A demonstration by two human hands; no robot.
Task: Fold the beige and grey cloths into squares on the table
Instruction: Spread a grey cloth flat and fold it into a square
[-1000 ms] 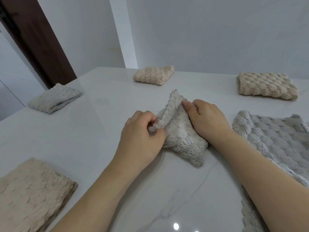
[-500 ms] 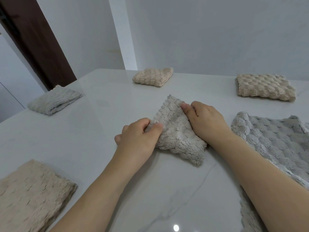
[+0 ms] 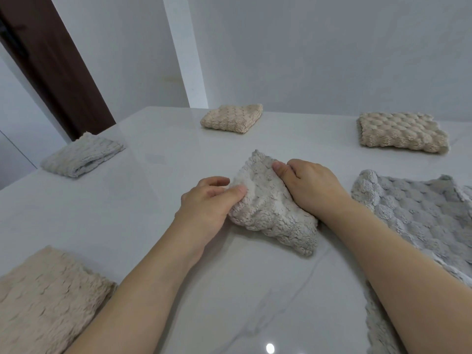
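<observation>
small grey cloth (image 3: 270,208) folded, laid at centre of white marbled surface (image 3: 158,200); its left edge pinched by left hand (image 3: 207,208), thumb on top; its right side gripped by right hand (image 3: 309,187), fingers curled; larger grey cloth (image 3: 419,221) spread unfolded just right; beige folded cloths (image 3: 232,118) placed near far edge.

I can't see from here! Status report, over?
Both hands, left hand and right hand, pinching the grey cloth. Folded small, still lumpy. Nothing blocking.
</observation>
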